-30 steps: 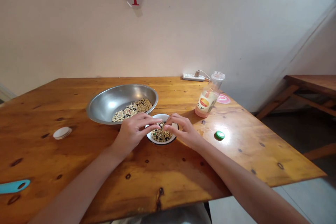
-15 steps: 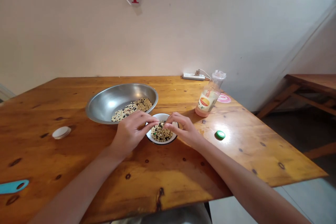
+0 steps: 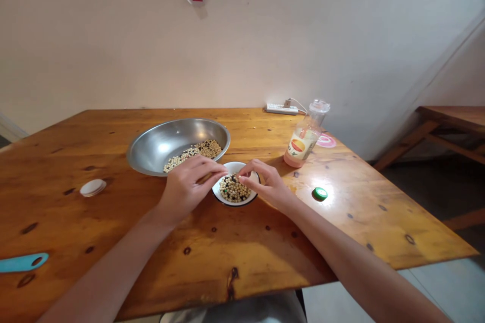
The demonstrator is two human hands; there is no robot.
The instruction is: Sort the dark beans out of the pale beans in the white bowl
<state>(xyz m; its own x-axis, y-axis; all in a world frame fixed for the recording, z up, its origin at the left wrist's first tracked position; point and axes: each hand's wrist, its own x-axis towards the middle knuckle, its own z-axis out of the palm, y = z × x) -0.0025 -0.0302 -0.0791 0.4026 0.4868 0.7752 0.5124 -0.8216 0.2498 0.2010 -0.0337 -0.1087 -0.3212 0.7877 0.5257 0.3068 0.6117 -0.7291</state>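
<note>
A small white bowl (image 3: 254, 196) with a dark rim holds pale and black beans (image 3: 233, 190), with a green speck among them. At the bowl's left side, my left hand (image 3: 192, 184) has thumb and fingers pinched over the rim. My right hand (image 3: 270, 185) reaches in from the right, thumb and forefinger pinched above the beans. Whatever sits between the fingertips of either hand is too small to make out. Behind my left hand stands a wide steel basin (image 3: 151, 144), and more pale and black beans (image 3: 204, 150) lie along its right side.
Right of the bowl are a clear bottle (image 3: 299, 144) with a label and a green cap (image 3: 320, 193). White discs (image 3: 93, 187) and a blue handle (image 3: 25, 262) lie on the left. A power strip (image 3: 282, 109) rests by the wall. The wooden table (image 3: 151, 267) ends nearby.
The whole view has shifted slightly, so things appear a little further right and higher. Both hands stay pinched over the bowl, with only small finger movement.
</note>
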